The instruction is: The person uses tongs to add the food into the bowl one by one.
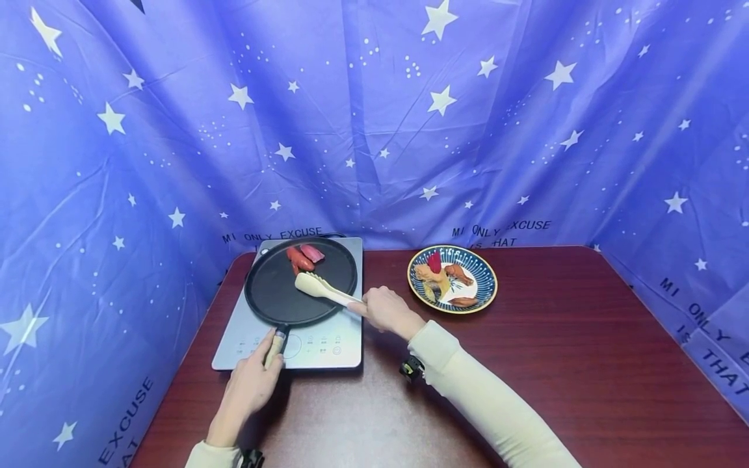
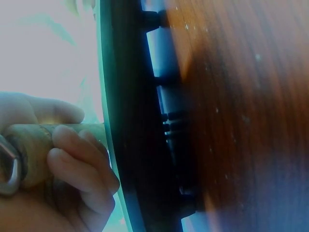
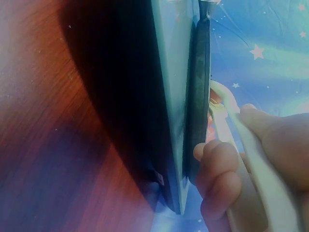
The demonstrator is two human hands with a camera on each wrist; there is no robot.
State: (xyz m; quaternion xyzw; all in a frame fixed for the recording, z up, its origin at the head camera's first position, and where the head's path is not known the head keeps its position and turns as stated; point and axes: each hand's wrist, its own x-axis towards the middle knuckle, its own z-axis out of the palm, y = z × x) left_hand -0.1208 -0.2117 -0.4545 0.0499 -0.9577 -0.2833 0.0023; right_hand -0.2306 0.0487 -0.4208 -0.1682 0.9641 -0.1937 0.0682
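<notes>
A round black frying pan (image 1: 275, 296) sits on a silver induction cooktop (image 1: 234, 344). My left hand (image 1: 253, 383) grips the pan's handle (image 1: 275, 348), and in the left wrist view its fingers (image 2: 79, 174) curl round the wooden-looking grip. My right hand (image 1: 389, 312) holds cream-coloured tongs (image 1: 328, 291) over the pan; the right wrist view shows both tong arms (image 3: 241, 140) between thumb and fingers. Toward the pan's far side lie a red sausage-like piece (image 1: 301, 260) and a pink meat piece (image 1: 313, 253). Whether the tong tips pinch anything cannot be told.
Right of the cooktop stands a blue-patterned plate (image 1: 488, 286) with a yellow rim, bearing several food pieces such as a brown drumstick-like one (image 1: 458, 274). The reddish-brown wooden table (image 1: 562, 338) carries everything. A purple star-printed curtain (image 1: 386, 188) hangs behind and at both sides.
</notes>
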